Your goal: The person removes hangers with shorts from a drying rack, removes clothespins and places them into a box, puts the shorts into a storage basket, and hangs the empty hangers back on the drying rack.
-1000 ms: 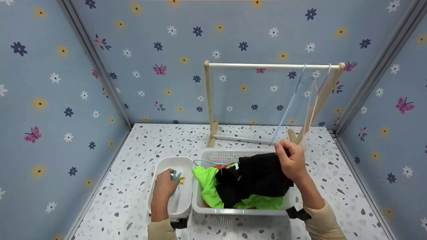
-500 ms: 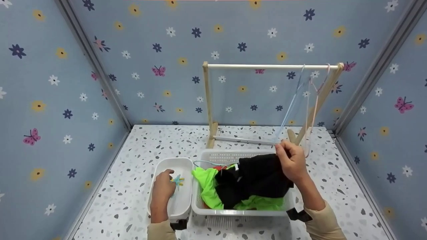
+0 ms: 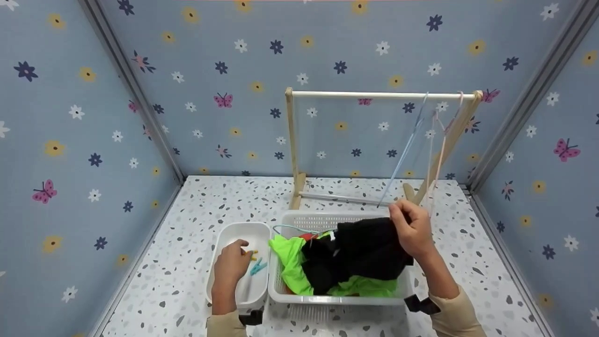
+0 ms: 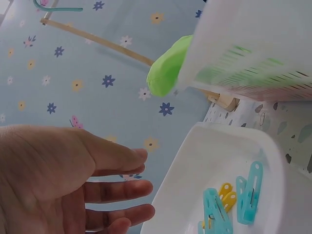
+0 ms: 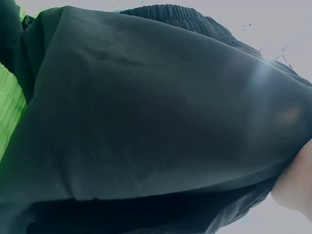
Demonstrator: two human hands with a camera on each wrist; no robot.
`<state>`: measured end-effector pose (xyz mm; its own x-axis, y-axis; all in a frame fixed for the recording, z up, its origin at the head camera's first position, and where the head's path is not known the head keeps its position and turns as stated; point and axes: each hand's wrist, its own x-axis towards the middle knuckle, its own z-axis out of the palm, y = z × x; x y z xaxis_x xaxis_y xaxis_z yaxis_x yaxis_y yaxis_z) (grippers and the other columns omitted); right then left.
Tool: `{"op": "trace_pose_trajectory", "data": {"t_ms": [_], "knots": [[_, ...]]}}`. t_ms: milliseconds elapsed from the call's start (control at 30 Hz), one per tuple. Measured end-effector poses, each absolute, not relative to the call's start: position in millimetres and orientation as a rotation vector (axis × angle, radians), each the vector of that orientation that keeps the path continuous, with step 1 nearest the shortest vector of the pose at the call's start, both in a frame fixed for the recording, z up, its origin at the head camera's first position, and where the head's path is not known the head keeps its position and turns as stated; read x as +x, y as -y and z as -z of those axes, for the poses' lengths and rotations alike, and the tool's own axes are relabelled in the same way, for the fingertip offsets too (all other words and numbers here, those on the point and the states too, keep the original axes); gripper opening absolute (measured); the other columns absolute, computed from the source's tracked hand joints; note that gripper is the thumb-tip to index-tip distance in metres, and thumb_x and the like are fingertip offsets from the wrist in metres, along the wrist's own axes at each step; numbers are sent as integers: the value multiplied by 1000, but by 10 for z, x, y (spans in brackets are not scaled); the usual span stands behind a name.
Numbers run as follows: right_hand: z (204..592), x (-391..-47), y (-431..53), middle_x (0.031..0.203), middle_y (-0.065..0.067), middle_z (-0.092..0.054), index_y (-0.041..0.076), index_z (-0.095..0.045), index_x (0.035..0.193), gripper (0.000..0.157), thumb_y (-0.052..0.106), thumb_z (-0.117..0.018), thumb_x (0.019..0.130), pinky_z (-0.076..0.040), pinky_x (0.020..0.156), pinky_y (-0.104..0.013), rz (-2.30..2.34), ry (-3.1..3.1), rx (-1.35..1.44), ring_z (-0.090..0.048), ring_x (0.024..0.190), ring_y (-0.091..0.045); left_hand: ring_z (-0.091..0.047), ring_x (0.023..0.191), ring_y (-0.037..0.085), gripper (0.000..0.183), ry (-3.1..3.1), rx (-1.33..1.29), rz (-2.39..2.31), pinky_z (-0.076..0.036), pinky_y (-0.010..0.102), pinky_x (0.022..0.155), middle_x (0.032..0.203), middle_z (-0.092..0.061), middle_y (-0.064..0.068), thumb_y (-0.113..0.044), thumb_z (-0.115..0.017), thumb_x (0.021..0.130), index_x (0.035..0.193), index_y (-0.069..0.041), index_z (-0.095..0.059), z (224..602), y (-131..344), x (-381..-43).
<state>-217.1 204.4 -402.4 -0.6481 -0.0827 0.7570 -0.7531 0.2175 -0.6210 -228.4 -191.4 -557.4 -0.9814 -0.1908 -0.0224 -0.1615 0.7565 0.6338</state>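
Black shorts (image 3: 365, 248) with a gathered elastic waistband (image 5: 170, 14) are pinched at the upper right end by my right hand (image 3: 414, 229). The rest of the shorts lies on bright green clothing (image 3: 290, 262) in a white slotted basket (image 3: 346, 299). Over a small white tray (image 3: 217, 262) hovers my left hand (image 4: 73, 180), fingers apart, slightly bent and holding nothing. Inside that tray are teal clothespins (image 4: 249, 192) and yellow clothespins (image 4: 226, 195). In the right wrist view the black cloth fills most of the picture and only a bit of the hand shows.
Behind the basket stands a wooden rack (image 3: 292, 150) with a white top rail (image 3: 355, 95). A blue hanger (image 3: 402, 161) and a pink hanger (image 3: 440, 159) hang at its right end. Another light blue hanger (image 3: 290, 227) lies in the basket. Flowered walls (image 3: 234, 117) enclose the speckled table (image 3: 159, 262).
My left hand has let go of teal clothespins, which now lie in the tray. The right hand keeps its grip on the shorts and has barely moved. The hangers have swung slightly.
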Motion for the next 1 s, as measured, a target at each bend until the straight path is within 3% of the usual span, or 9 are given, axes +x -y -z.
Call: {"op": "trace_pose_trajectory", "data": {"t_ms": [200,433,600,800,900,1000], "knots": [[3975,-2145,-2183,63,-5,-49,-3,-56,74,19,-19,-61,82,-36,48,-23,-1475,2041,829,-43,54,-9,-60,72,19,32,2904,268,1079,-49,40,64,91,-66,6,-21,-64,93,119,-4,-66,5575,1900,-2287],[3984,-2094,-2401,66,-3,-59,0,-62,80,23,-13,-79,71,-41,55,-21,-1347,2238,821,-49,57,-10,-59,72,17,29,2900,186,1098,-48,37,62,91,-67,6,-21,-63,95,118,-3,-66,5582,1906,-2265],[4213,-2078,-2594,72,4,-64,10,-69,84,30,-3,-88,64,-42,58,-18,-1183,2317,818,-53,60,-10,-58,72,14,27,2890,90,1135,-48,36,63,93,-67,4,-21,-60,97,117,-6,-67,5583,1840,-2232],[4386,-1966,-2741,82,18,-67,23,-73,87,24,13,-88,71,-45,65,-17,-927,2429,769,-61,69,-5,-60,77,12,20,2807,-74,1161,-50,35,66,93,-68,1,-18,-60,97,111,-9,-71,5567,1688,-2204],[4400,-1925,-2737,82,19,-66,24,-72,86,18,17,-85,76,-48,65,-24,-751,2463,728,-62,70,-4,-61,79,13,16,2756,-168,1140,-50,34,66,92,-68,0,-15,-60,97,106,-10,-72,5551,1605,-2183],[4399,-1908,-2711,79,13,-67,21,-72,84,15,16,-84,77,-50,60,-34,-569,2460,679,-63,67,-10,-62,80,12,16,2708,-261,1133,-50,32,67,93,-69,-1,-14,-59,97,104,-10,-73,5539,1509,-2166]]}}
